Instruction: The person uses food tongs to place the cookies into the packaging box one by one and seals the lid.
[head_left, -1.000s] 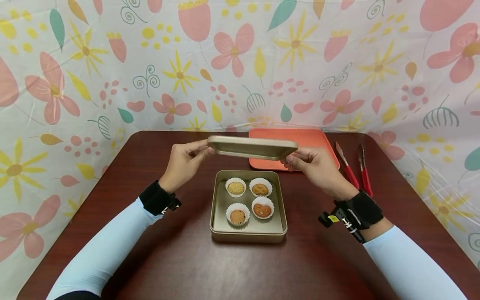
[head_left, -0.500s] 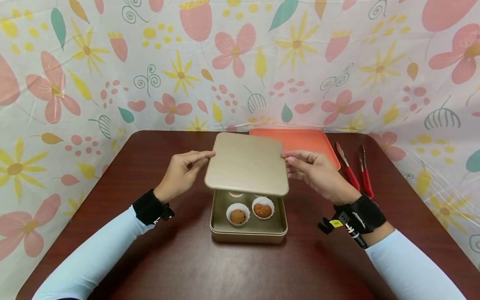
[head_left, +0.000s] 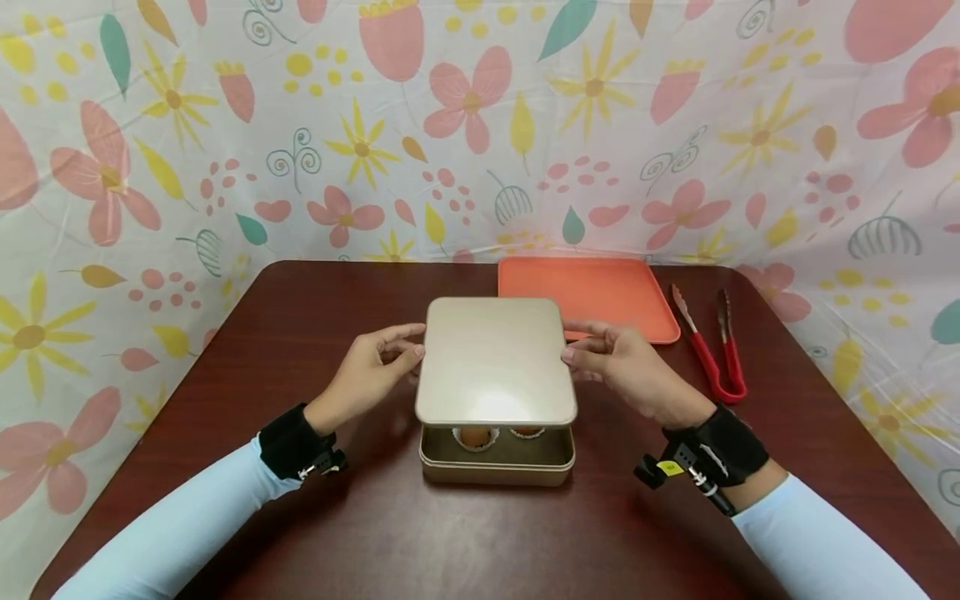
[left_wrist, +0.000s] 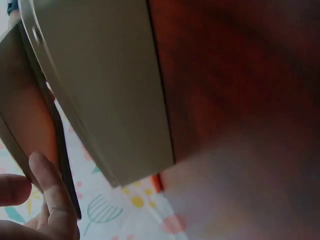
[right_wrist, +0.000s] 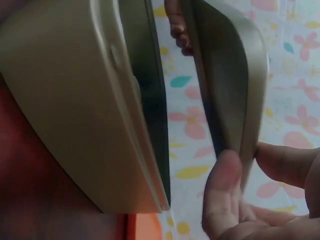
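Note:
A gold square tin lid hangs just above the matching tin box, a gap showing between them in both wrist views. My left hand pinches the lid's left edge between thumb and fingers. On the opposite edge, my right hand pinches it the same way. Under the lid's near edge, a cookie in a white paper cup shows partly inside the box, with part of a second cookie beside it. The lid hides the rest of the box's inside.
Behind the lid, an orange tray lies at the back of the dark wooden table. Red-handled tongs rest to the right of the tray. A flower-patterned cloth hangs behind the table.
Both hands have lowered the lid and brought it nearer, tilting it from edge-on to top side up. It now covers most of the box, and the back cookies have gone out of sight.

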